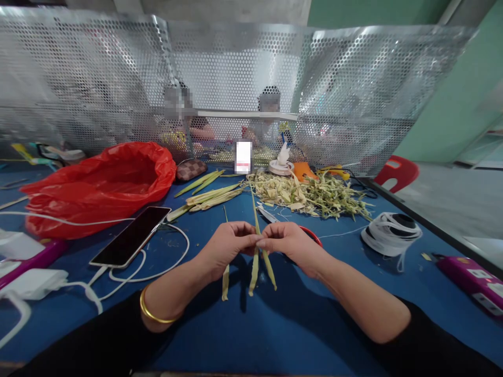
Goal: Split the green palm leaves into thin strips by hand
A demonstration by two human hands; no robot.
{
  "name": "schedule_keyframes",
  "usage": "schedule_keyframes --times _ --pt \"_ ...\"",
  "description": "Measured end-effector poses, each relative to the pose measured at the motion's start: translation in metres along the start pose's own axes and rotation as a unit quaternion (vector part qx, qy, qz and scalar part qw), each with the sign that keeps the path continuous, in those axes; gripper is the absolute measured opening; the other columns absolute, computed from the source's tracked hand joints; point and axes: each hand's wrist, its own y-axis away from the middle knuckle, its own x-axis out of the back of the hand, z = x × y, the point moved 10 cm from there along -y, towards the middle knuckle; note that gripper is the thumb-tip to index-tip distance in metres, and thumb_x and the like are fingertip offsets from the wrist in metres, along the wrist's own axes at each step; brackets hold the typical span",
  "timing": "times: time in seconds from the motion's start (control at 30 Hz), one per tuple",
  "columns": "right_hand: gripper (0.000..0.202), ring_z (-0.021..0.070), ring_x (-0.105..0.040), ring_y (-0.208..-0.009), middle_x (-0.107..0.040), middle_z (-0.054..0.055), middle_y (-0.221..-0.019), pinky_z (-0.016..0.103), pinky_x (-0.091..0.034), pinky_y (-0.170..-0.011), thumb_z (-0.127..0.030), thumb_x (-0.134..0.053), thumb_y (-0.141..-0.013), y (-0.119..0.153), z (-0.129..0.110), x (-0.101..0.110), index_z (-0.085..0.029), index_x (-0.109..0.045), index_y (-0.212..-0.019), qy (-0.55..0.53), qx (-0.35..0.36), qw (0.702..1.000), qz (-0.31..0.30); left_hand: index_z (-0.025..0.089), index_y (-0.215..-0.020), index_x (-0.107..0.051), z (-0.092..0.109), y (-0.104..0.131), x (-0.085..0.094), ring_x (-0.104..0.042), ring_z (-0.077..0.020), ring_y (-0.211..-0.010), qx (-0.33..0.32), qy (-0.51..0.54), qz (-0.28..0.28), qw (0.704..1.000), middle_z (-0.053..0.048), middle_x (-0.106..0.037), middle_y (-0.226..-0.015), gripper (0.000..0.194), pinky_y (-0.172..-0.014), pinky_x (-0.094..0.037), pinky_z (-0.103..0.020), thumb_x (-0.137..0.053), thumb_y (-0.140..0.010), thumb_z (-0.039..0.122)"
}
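Observation:
In the head view, my left hand [233, 243] and my right hand [293, 245] meet over the table, thumbs and fingertips pinched together on narrow pale-green leaf strips [254, 272]. Two strip ends hang below the fingers, and one long thin piece points up and away between the hands. Another strip [225, 285] passes behind my left hand; whether it is held or lies on the table I cannot tell. Just beyond my right hand are scissors [268, 213], their red handle partly hidden by it.
Beyond the hands lie longer leaves [216, 198] and a heap of dried leaf scraps [310, 193]. Left are a red plastic bag [98, 183], a phone [131, 235] and white cables. Right are a spool of white string [391, 235] and a purple power strip [471, 280]. A perforated metal screen [236, 68] stands behind.

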Motion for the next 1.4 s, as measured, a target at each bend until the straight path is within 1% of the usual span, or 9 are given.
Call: schedule_keyframes --times 0.2,0.37,0.47,0.6,0.83,1.03,1.23,1.33,1.4 --pt "0.025 0.0095 -0.05 -0.057 -0.056 -0.002 -0.056 0.025 -0.039 -0.062 -0.035 -0.072 -0.064 -0.002 0.004 -0.001 -0.015 -0.058 -0.062 -0.012 0.006 1.0 -0.008 0.015 -0.065 -0.057 0.003 0.001 -0.006 -0.056 -0.0117 -0.058 -0.012 -0.037 -0.014 0.999 0.0 -0.06 -0.061 0.026 -0.061 -0.044 -0.025 -0.069 -0.068 0.038" --pt "0.022 0.009 -0.047 -0.053 -0.054 -0.003 -0.054 0.024 -0.035 -0.055 -0.029 -0.07 -0.064 -0.002 0.003 0.004 -0.017 -0.054 -0.057 0.017 0.017 0.999 0.021 0.016 -0.063 -0.054 0.013 0.002 -0.003 -0.054 -0.0115 -0.056 -0.072 -0.133 0.01 0.988 0.003 -0.056 -0.056 0.024 -0.057 -0.042 -0.023 -0.062 -0.074 0.037" --pt "0.023 0.0082 -0.044 -0.05 -0.052 -0.004 -0.051 0.024 -0.032 -0.052 -0.028 -0.07 -0.065 -0.001 0.0 0.006 -0.017 -0.052 -0.055 0.035 0.027 0.998 0.039 0.016 -0.062 -0.054 0.014 0.002 -0.001 -0.054 -0.0118 -0.054 -0.076 -0.154 0.022 0.985 0.002 -0.057 -0.055 0.024 -0.055 -0.042 -0.023 -0.063 -0.073 0.036" --pt "0.025 0.0081 -0.044 -0.051 -0.052 -0.004 -0.052 0.024 -0.033 -0.053 -0.031 -0.072 -0.064 -0.001 0.002 0.005 -0.017 -0.054 -0.056 0.013 0.022 0.999 0.034 0.016 -0.062 -0.051 0.011 0.001 -0.004 -0.054 -0.0107 -0.054 -0.061 -0.102 0.002 0.993 0.004 -0.054 -0.055 0.025 -0.056 -0.043 -0.022 -0.065 -0.072 0.036" --pt "0.022 0.01 -0.055 -0.056 -0.058 -0.003 -0.058 0.025 -0.043 -0.063 -0.028 -0.076 -0.06 0.002 0.009 -0.009 -0.015 -0.058 -0.064 -0.142 -0.054 0.986 -0.061 0.016 -0.071 -0.054 -0.008 0.001 -0.02 -0.058 -0.0111 -0.06 0.032 0.031 -0.099 0.994 0.001 -0.06 -0.066 0.029 -0.065 -0.047 -0.025 -0.068 -0.071 0.041" --pt "0.019 0.0128 -0.062 -0.059 -0.064 0.0 -0.06 0.027 -0.046 -0.067 -0.023 -0.074 -0.061 0.003 0.011 -0.014 -0.014 -0.058 -0.064 -0.193 -0.074 0.974 -0.093 0.015 -0.072 -0.055 -0.012 0.002 -0.02 -0.06 -0.012 -0.06 0.057 0.044 -0.112 0.991 -0.001 -0.063 -0.067 0.029 -0.067 -0.048 -0.028 -0.07 -0.07 0.04" --pt "0.011 0.0133 -0.063 -0.06 -0.065 0.001 -0.063 0.029 -0.047 -0.07 -0.02 -0.069 -0.068 0.002 0.012 -0.02 -0.014 -0.06 -0.069 -0.234 -0.063 0.958 -0.157 0.014 -0.075 -0.056 -0.01 0.005 -0.028 -0.063 -0.0143 -0.062 0.069 0.085 -0.157 0.981 -0.006 -0.067 -0.071 0.024 -0.066 -0.048 -0.027 -0.068 -0.074 0.035" --pt "0.013 0.0136 -0.062 -0.06 -0.063 0.001 -0.062 0.029 -0.048 -0.069 -0.021 -0.07 -0.066 0.002 0.008 -0.02 -0.014 -0.06 -0.067 -0.246 -0.06 0.954 -0.159 0.014 -0.075 -0.058 -0.009 0.005 -0.03 -0.063 -0.0146 -0.061 0.071 0.108 -0.171 0.977 -0.007 -0.067 -0.07 0.02 -0.062 -0.048 -0.026 -0.068 -0.073 0.031" --pt "0.015 0.0134 -0.061 -0.059 -0.063 0.001 -0.062 0.029 -0.048 -0.068 -0.024 -0.071 -0.066 0.002 0.006 -0.017 -0.014 -0.061 -0.067 -0.215 -0.051 0.967 -0.129 0.014 -0.074 -0.059 -0.009 0.003 -0.026 -0.063 -0.0142 -0.061 0.064 0.1 -0.156 0.981 -0.006 -0.066 -0.069 0.017 -0.062 -0.048 -0.025 -0.068 -0.073 0.029"
